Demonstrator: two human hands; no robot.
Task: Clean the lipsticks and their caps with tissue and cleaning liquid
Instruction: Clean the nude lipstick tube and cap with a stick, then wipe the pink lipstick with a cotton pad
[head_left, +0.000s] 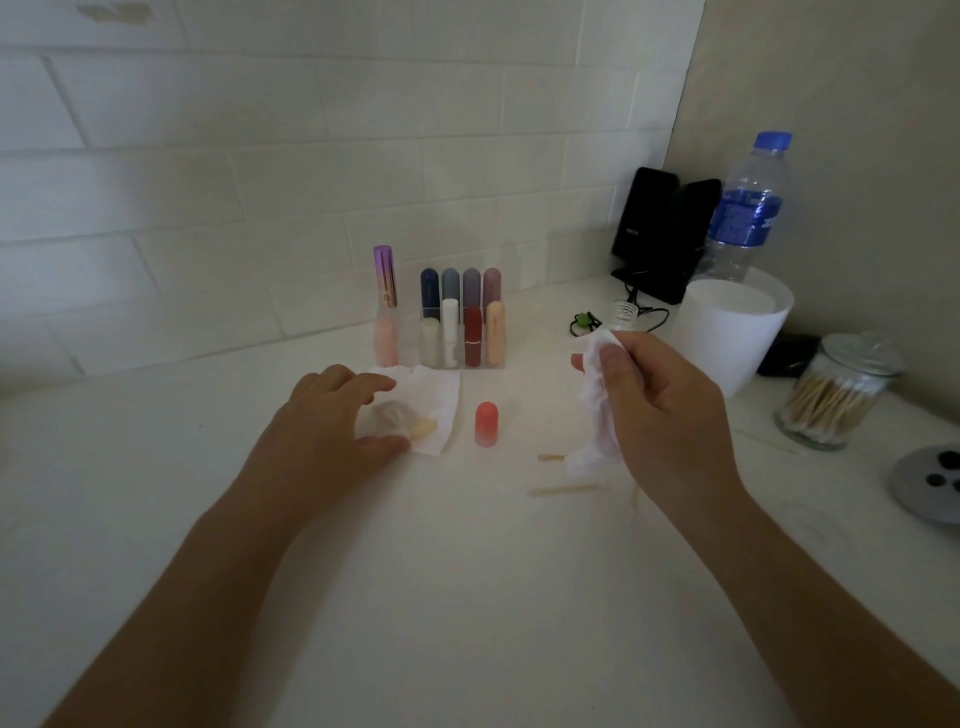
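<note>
White brick-shaped tiles (260, 182) back a pale countertop (467, 597) that fills most of what I can see from where I stand. Off in the right corner is a clear water bottle (748, 208) with a blue cap. A white paper roll (727, 338) stands in front of it, and two black speakers (660, 228) sit just to the left. Nearer the right edge is a lidded glass jar (836, 395) packed with wooden-stemmed swabs. Against the wall, mid-counter, a clear organizer (415, 338) holds a double row of capped lipsticks (471, 332), with a tall purple tube (385, 275) at its left end.

The person's right hand (670, 415) is raised off the counter. Its thumb and curled fingers pinch a crumpled tissue (597, 400) that trails down toward the surface. The threaded neck of a small clear bottle (623, 312) pokes up behind the hand, and I cannot tell whether the hand touches it. The left hand (332, 421) is spread wide and relaxed, with fingertips and thumb at the left edge of a flat tissue (441, 400). That tissue lies just in front of the organizer with a few yellowish bits on it. Between the two hands and apart from both, a coral cap (486, 423) stands upright, just right of the flat tissue. Two thin wooden sticks (563, 488) lie by the crumpled tissue's hanging end.
</note>
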